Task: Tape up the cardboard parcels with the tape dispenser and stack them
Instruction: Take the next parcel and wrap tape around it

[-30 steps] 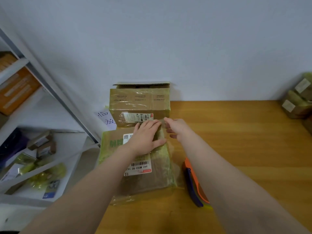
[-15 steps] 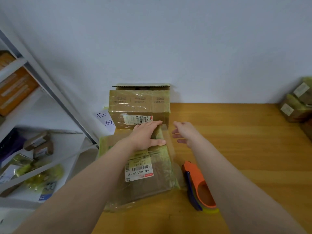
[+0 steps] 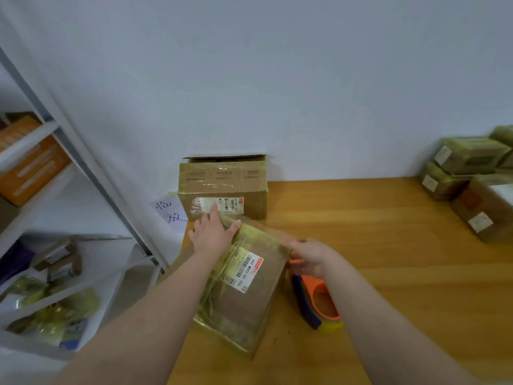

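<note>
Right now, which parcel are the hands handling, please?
The skewed front parcel, between left hand and right hand; the wall-side box and far-right stack aren't handled.

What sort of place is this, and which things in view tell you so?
Probably a small warehouse packing room: a taped, barcode-labelled parcel on the table, a tape dispenser beside it, more labelled parcels stacked at the right, and stocked shelving.

Wooden table (image 3: pixel 388 245), white wall (image 3: pixel 277 79), grey shelf rack (image 3: pixel 91 176) at left, handwritten paper note (image 3: pixel 172 213)

The parcel (image 3: pixel 249 295) has turned clockwise, and the right hand (image 3: pixel 308 257) has come down to grip its right edge.
</note>
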